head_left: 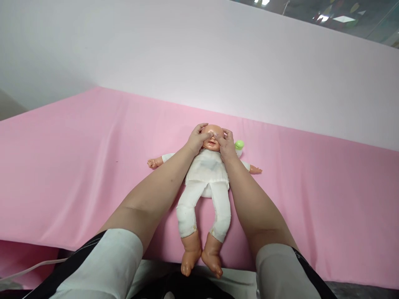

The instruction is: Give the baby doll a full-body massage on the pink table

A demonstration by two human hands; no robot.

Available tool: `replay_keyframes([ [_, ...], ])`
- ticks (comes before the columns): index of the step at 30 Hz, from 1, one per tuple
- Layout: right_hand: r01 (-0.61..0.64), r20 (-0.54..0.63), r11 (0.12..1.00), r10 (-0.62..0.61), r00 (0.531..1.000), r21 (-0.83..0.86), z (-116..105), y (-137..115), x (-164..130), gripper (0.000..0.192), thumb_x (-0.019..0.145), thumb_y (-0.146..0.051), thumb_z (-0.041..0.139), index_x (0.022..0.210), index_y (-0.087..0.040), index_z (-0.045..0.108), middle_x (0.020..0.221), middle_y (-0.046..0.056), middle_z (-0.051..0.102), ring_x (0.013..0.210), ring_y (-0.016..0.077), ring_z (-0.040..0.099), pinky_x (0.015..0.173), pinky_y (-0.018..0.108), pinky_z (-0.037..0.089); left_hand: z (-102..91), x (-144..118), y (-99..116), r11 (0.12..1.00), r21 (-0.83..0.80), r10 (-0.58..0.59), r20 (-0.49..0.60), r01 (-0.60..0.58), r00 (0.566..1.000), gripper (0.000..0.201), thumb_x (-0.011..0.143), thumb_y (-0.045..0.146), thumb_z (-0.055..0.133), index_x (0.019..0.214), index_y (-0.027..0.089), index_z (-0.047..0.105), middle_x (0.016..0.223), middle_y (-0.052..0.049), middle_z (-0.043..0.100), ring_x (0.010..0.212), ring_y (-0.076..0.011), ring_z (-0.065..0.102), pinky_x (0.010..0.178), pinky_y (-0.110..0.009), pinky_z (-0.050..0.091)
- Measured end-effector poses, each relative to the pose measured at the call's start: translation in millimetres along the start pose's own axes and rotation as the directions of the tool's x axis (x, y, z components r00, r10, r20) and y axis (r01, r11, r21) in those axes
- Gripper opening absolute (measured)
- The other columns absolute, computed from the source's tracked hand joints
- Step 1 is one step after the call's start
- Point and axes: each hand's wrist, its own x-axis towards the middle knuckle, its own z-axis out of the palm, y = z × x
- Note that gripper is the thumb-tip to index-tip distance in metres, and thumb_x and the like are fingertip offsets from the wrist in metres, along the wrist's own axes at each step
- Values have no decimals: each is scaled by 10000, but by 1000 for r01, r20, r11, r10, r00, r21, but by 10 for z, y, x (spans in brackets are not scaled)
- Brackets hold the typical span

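A baby doll (207, 166) with a white cloth body lies on its back, its bare feet toward me. My left hand (197, 140) cups one side of the doll's head, with the thumb laid across the face by the nose. On the other side, my right hand (227, 143) holds the head in the same way. Both thumbs cover the eye area, while the forehead and mouth show between my hands. Fingers curl round the sides of the head and are partly hidden. Close beside my right wrist is a small green-topped white object (239, 145), partly covered.
A pink sheet (93, 166) with soft folds covers the table. Behind it stands a white wall (187, 54), with glass (343, 18) above at the upper right. A pale cable (34, 265) runs at the lower left. The doll's feet reach the table's front edge.
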Motion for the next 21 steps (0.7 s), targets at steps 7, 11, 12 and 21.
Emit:
replay_keyframes([
  [7, 17, -52, 993, -23, 998, -113, 10, 27, 31, 569, 799, -602, 799, 1239, -304, 595, 1191, 19, 674, 1143, 231, 665, 1023, 430, 572, -11, 19, -7, 999, 24, -43, 7, 42, 999, 630, 638, 344, 863, 1199, 223, 602, 1142, -70, 677, 990, -243, 696, 933, -415, 579],
  [11, 16, -51, 994, -21, 998, -111, 16, 39, 34, 515, 847, -656, 729, 1203, -302, 616, 1157, 17, 697, 1151, 237, 669, 1040, 440, 567, -17, 39, -27, 997, -4, -82, -11, 82, 997, 584, 667, 353, 846, 1182, 219, 603, 1102, -59, 688, 949, -227, 697, 910, -402, 583],
  [12, 19, -50, 994, -24, 998, -107, 17, 37, 33, 507, 852, -658, 719, 1196, -299, 622, 1156, 17, 702, 1158, 236, 667, 1053, 443, 561, -21, 48, -36, 996, -10, -85, -15, 85, 996, 565, 676, 351, 836, 1176, 219, 607, 1091, -56, 692, 961, -229, 697, 921, -401, 582],
  [21, 27, -52, 999, -26, 998, 33, -17, 12, 50, 543, 767, -537, 756, 1223, -257, 657, 1299, 49, 699, 1269, 254, 637, 1156, 494, 492, -74, 72, -66, 980, -148, -134, 6, 134, 991, 480, 728, 269, 736, 1197, 215, 650, 1067, -62, 722, 1034, -265, 708, 1036, -456, 561],
])
